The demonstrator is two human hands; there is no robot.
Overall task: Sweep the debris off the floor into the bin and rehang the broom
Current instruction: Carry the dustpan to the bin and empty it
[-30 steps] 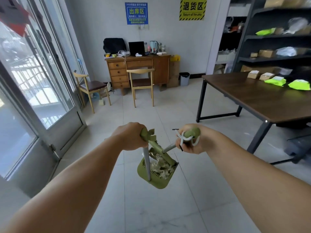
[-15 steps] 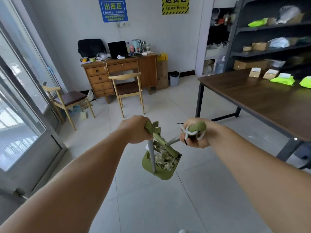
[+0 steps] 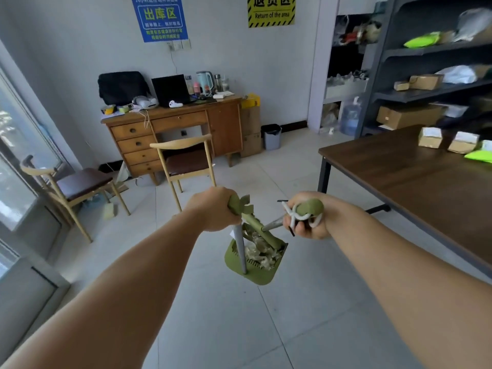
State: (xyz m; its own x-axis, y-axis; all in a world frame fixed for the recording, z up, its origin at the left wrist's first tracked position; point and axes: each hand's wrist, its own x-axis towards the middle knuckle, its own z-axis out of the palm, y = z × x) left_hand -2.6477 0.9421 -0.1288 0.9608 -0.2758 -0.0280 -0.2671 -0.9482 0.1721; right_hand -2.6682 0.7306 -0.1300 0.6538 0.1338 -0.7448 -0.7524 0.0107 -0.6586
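The left hand (image 3: 213, 207) has a closed grip on the green top of the dustpan (image 3: 253, 258) handle, whose grey shaft runs almost straight down to the pan hanging above the floor (image 3: 306, 328). Debris (image 3: 259, 251) lies in the pan. The right hand (image 3: 306, 219) is clenched around the broom (image 3: 279, 222) handle's green end, its long axis slanting down and left into the pan. A bin (image 3: 271, 136) stands far off beside the desk.

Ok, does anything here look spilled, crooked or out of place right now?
Nothing spilled: the debris sits inside the green dustpan carried by the left hand. The right hand holds the broom handle. The floor around looks clean.
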